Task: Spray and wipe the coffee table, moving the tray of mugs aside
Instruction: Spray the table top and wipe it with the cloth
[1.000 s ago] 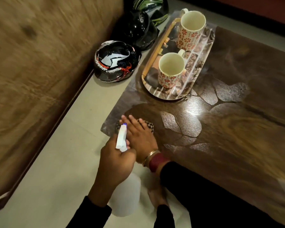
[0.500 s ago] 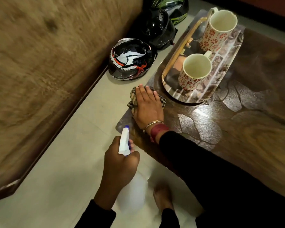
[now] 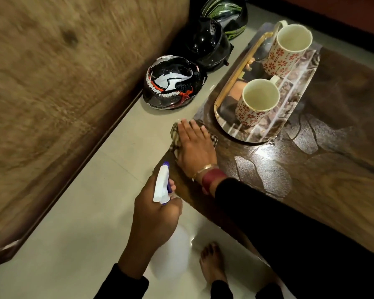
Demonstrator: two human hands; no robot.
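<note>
Dark glossy wood: coffee table (image 3: 333,180), with mirrored tray (image 3: 242,132) near its left edge, just beyond the cloth. On tray, near mug (image 3: 257,102) and far mug (image 3: 287,50), red-flowered, upright, both empty. Right hand (image 3: 195,147) flat, fingers straight, pressing checked cloth (image 3: 175,134) onto table edge. Left hand (image 3: 156,216) curled round white spray bottle (image 3: 161,184), off the table, above floor.

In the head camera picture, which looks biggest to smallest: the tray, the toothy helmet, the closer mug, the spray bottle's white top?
1. tray
2. toothy helmet
3. closer mug
4. spray bottle's white top
The top is nearest the camera, so really it is smaller still.
</note>
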